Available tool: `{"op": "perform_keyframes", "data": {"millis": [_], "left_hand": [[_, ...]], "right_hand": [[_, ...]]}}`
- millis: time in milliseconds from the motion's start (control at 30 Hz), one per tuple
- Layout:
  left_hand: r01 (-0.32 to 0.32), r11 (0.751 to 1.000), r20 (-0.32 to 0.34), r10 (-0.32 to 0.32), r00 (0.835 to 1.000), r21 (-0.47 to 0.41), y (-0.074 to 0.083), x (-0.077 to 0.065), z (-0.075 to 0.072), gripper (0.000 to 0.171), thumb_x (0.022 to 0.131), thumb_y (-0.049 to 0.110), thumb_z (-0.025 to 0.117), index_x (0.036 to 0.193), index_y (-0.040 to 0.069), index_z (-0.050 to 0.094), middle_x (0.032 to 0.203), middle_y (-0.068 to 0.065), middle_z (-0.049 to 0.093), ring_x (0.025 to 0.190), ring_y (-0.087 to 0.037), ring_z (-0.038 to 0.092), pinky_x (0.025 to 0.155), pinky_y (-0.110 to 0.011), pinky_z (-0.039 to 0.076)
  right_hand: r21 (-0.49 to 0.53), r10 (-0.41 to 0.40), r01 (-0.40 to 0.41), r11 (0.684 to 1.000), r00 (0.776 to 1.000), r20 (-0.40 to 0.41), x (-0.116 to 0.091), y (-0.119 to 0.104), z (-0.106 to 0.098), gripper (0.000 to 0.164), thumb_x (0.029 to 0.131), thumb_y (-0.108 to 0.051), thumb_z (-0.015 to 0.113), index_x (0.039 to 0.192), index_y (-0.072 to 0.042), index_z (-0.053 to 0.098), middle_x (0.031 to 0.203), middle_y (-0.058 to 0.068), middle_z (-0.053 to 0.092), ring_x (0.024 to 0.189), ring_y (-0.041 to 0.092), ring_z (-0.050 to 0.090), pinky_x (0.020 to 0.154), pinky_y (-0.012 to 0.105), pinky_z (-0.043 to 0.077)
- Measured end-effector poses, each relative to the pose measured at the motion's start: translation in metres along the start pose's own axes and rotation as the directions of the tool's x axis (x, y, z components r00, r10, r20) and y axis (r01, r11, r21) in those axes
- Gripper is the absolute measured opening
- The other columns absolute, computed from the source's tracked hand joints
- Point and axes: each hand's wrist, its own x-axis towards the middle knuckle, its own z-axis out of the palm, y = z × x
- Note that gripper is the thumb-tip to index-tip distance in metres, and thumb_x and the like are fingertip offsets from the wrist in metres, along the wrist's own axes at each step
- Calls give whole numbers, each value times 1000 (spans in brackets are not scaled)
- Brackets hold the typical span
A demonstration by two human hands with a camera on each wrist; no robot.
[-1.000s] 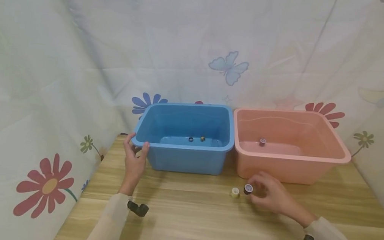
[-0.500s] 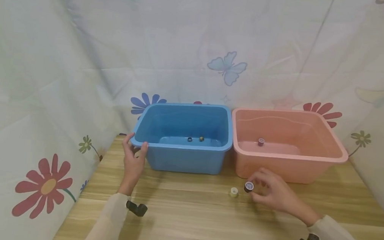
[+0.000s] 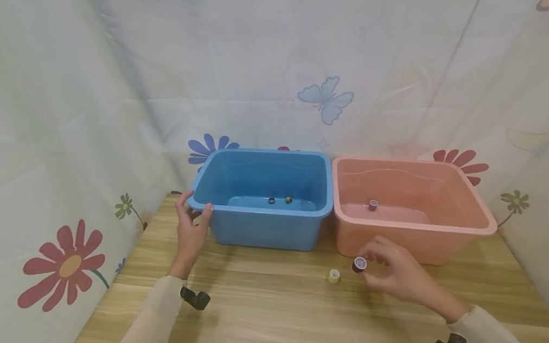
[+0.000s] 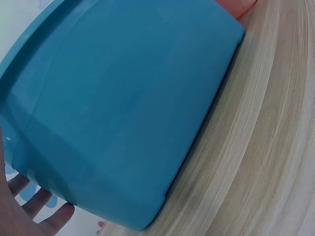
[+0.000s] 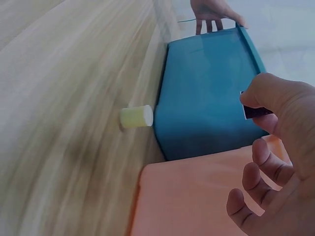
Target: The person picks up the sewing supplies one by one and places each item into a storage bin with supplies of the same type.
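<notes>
My left hand [image 3: 192, 235] grips the front left corner of a blue plastic tub [image 3: 269, 230], thumb at the front rim and fingers along the side wall. In the left wrist view, fingertips [image 4: 61, 216] show beside that wall. My right hand [image 3: 400, 272] pinches a small dark purple cylinder [image 3: 359, 265] with a white-rimmed end between thumb and index finger, held in front of a pink tub [image 3: 396, 241]. The other fingers are loosely bent in the right wrist view. A pale yellow cylinder [image 3: 334, 276] stands on the wooden table, left of the right hand.
The two tubs stand side by side at the back of the table [image 3: 262, 312]. Two small dark and yellowish pieces [image 3: 289, 200] lie in the blue tub, and a small purple cylinder [image 3: 373, 206] in the pink one. A flower-printed curtain [image 3: 262, 83] hangs behind.
My right hand has lifted the dark purple cylinder slightly and moved it a little right, away from the yellow one. The left hand has stayed at the blue tub's corner.
</notes>
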Motion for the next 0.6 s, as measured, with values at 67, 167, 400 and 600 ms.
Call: {"op": "perform_keyframes", "data": {"millis": [67, 167, 400, 600], "left_hand": [[0, 1000, 1, 0, 1000, 0, 0, 0, 0, 67, 103, 31, 61, 155, 12, 23, 156, -25, 38, 130, -45, 49, 99, -62, 44], [0, 1000, 2, 0, 1000, 3, 1, 0, 0, 66, 104, 31, 61, 155, 12, 23, 156, -25, 37, 130, -45, 49, 99, -62, 44], [-4, 1000, -10, 4, 1000, 14, 4, -2, 1, 65, 104, 30, 61, 154, 11, 25, 153, -28, 41, 128, -45, 50, 99, -62, 44], [-9, 1000, -13, 9, 1000, 16, 5, -2, 1, 65, 104, 30, 61, 154, 11, 25, 153, -29, 41, 128, -45, 50, 99, -62, 44]], "right_hand": [[-7, -6, 6, 1000, 1000, -2, 1, -1, -4, 46, 74, -5, 89, 104, -32, 66, 95, -18, 56, 86, 6, 54, 74, 30, 52], [-9, -19, 19, 1000, 1000, -2, 4, -3, -11, 47, 74, -5, 88, 105, -31, 66, 94, -17, 56, 84, 9, 55, 72, 30, 52], [-22, -84, 84, 996, 996, 1, 10, -3, -29, 46, 73, -5, 88, 104, -30, 65, 91, -17, 55, 80, 9, 53, 68, 26, 49], [-22, -143, 143, 989, 990, 19, 20, -4, -49, 47, 74, -5, 87, 105, -33, 65, 90, -19, 55, 79, 9, 54, 67, 26, 48]]}}
